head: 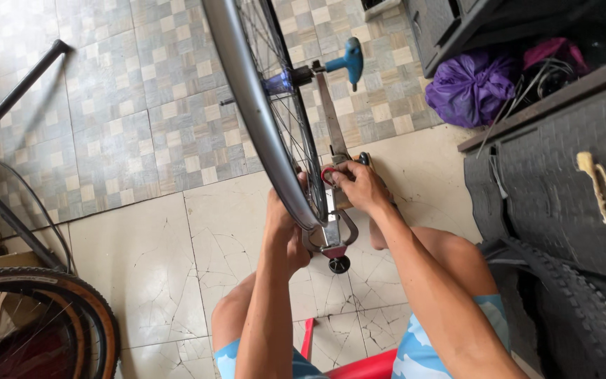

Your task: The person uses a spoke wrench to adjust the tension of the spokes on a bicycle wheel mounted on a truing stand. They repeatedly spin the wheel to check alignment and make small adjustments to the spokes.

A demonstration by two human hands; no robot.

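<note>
Head view. We see a bicycle wheel (261,112) mounted upright in a truing stand (331,140), its hub clamped near a blue-handled knob (348,62); the mounting leaves the rim free to turn between the stand's arms. Our left hand (285,217) sits against the rim's lower edge, apparently steadying it; the rim hides the fingers, so we cannot tell how they lie. Our right hand (359,186) pinches a small red tool (327,175), probably a spoke wrench, fingers pressed together on it at the spokes just beside the rim. A tan-walled tyre (71,309) lies at left, a knobby black tyre (583,323) at right, a purple bag (468,88) beyond.
</note>
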